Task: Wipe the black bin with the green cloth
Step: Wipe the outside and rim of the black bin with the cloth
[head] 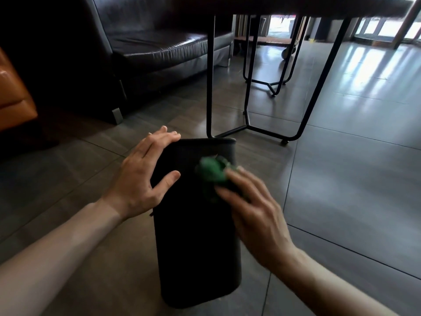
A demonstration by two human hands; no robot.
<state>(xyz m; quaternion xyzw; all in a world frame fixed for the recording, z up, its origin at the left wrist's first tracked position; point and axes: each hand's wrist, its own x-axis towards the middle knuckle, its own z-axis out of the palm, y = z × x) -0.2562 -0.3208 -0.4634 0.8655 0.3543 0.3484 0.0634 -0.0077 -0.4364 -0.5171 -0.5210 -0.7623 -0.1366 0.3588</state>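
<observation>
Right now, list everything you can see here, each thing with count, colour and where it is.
black bin: one, black, lying on its side on the floor, centre foreground
green cloth: one, green, bunched, pressed on the bin's upper side
table: one, dark top with black metal legs, just beyond the bin
sofa: one, black leather, back left
seat: one, orange, left edge, only partly in view
floor: grey tiles, glossy, throughout
left hand: one, fingers straight, resting on the bin's left edge
right hand: one, blurred, fingers on the cloth
</observation>
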